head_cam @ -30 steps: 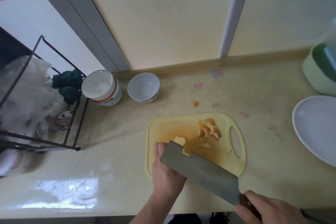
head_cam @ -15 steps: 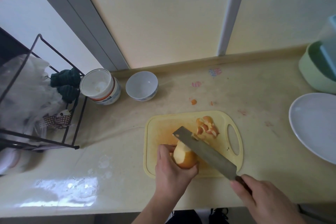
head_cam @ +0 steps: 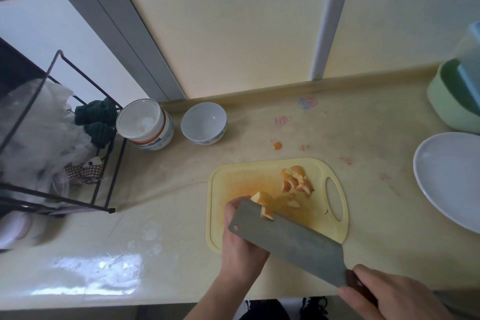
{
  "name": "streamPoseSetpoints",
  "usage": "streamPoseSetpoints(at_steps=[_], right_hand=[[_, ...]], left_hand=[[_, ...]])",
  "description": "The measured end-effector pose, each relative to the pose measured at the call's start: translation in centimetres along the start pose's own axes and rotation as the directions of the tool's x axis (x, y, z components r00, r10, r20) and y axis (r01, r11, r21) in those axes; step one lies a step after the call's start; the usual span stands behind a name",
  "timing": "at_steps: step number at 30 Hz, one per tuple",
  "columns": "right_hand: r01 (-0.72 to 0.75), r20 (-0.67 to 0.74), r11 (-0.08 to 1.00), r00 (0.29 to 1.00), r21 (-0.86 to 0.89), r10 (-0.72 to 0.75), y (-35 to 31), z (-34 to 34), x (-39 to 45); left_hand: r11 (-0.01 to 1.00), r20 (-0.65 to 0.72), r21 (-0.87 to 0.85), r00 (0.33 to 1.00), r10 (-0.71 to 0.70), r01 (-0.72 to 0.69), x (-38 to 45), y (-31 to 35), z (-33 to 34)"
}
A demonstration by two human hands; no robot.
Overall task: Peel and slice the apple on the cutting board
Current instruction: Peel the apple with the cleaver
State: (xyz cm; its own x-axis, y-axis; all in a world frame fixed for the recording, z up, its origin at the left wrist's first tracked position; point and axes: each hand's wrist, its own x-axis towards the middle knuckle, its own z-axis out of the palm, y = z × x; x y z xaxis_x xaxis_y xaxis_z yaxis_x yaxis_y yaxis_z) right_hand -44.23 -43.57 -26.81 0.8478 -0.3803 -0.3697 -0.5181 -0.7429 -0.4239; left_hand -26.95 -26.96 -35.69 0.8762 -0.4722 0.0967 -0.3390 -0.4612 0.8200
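Head view, lower centre to lower right: left hand (head_cam: 240, 249) gripping, apparently, the apple (head_cam: 263, 202) on the cutting board (head_cam: 233, 179), cleaver (head_cam: 288, 241) swung flat again since half a second ago, right hand (head_cam: 394, 296) clenching its handle — another cut under way.

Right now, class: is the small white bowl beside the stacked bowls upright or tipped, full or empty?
Upright and empty: the small white bowl stands on the counter with its rim up, showing only bare white inside.
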Motion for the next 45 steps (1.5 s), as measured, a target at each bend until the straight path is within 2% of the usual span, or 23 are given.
streamPoseSetpoints(at_steps=[1, 3, 8, 12, 13, 17, 19, 22, 26, 29, 31, 35, 37, 39, 41, 43, 45], right_hand=[[-0.027, 0.037, 1.000, 0.999, 0.007, 0.027, -0.1, 0.0, 0.1], [0.003, -0.138, 0.995, 0.990, -0.104, -0.017, 0.9, 1.0, 0.3], [0.038, -0.056, 0.997, 0.998, -0.064, -0.041, 1.6, 1.3, 1.0], [0.002, -0.113, 0.999, 0.994, 0.042, 0.003, 2.4, 2.6, 2.2], [-0.015, -0.148, 0.997, 0.989, 0.078, 0.027, 2.8, 2.9, 2.6], [-0.055, -0.129, 0.986, 0.989, 0.155, 0.075, 3.4, 2.4, 2.6], [-0.028, -0.090, 0.997, 0.995, 0.066, 0.034, 3.1, 1.7, 1.8], [0.000, -0.065, 0.997, 0.998, -0.073, -0.005, 2.0, 0.9, 0.8], [0.066, -0.116, 0.991, 0.990, -0.116, -0.080, 0.8, 0.4, 0.7], [0.047, -0.114, 0.992, 0.992, -0.120, -0.061, 0.7, 0.2, 0.7], [0.045, -0.094, 0.993, 0.994, -0.112, -0.056, 0.8, 0.2, 0.7], [0.077, -0.131, 0.989, 0.987, -0.125, -0.093, 1.2, 0.7, 0.9], [0.042, -0.118, 0.994, 0.992, -0.101, -0.054, 1.5, 1.2, 1.4], [0.004, -0.207, 0.998, 0.978, -0.070, -0.018, 2.6, 2.0, 1.7], [-0.031, -0.235, 0.999, 0.972, 0.011, 0.032, 3.2, 1.9, 2.0], [-0.024, -0.173, 0.999, 0.985, 0.032, 0.029, 3.2, 1.4, 2.1], [0.032, -0.097, 0.998, 0.995, -0.046, -0.037, 3.1, 1.2, 1.6]], left_hand=[[1.000, 0.005, -0.007, 1.000, -0.006, 0.006, 0.0, 0.0, 0.0], [1.000, 0.008, -0.016, 1.000, -0.018, 0.018, 0.1, 0.0, -0.1], [0.993, 0.052, -0.061, 0.993, -0.102, 0.105, 0.1, 0.2, -0.2], [0.991, 0.054, -0.033, 0.990, -0.130, 0.131, -0.3, 0.2, -0.1], [0.993, 0.065, -0.031, 0.992, -0.111, 0.113, -0.4, 0.2, -0.1], [0.999, 0.068, -0.001, 0.997, -0.039, 0.039, -0.2, 0.0, 0.1], [0.998, 0.039, 0.023, 0.998, -0.055, 0.054, 0.2, -0.2, -0.1], [0.995, -0.012, 0.094, 0.999, 0.037, -0.036, 0.7, -0.5, -0.4], [0.989, -0.053, 0.127, 0.995, 0.080, -0.073, 0.7, -0.6, -0.3], [0.976, -0.046, 0.176, 0.989, 0.139, -0.129, 0.8, -0.7, 0.0], [0.976, -0.030, 0.188, 0.992, 0.121, -0.113, 0.8, -1.0, 0.1], [0.984, -0.005, 0.153, 0.996, 0.092, -0.090, 0.7, -1.2, 0.0], [0.989, 0.023, 0.126, 0.997, 0.071, -0.074, 0.3, -1.5, 0.0], [0.997, 0.049, 0.077, 0.999, 0.020, -0.024, -0.3, -1.6, -0.1], [0.999, 0.063, 0.039, 0.998, 0.009, -0.011, -0.8, -1.8, -0.1], [1.000, 0.044, 0.017, 0.999, 0.023, -0.023, -0.5, -1.6, -0.2], [0.990, -0.009, 0.052, 0.992, 0.129, -0.129, 0.0, -1.6, -0.3]])
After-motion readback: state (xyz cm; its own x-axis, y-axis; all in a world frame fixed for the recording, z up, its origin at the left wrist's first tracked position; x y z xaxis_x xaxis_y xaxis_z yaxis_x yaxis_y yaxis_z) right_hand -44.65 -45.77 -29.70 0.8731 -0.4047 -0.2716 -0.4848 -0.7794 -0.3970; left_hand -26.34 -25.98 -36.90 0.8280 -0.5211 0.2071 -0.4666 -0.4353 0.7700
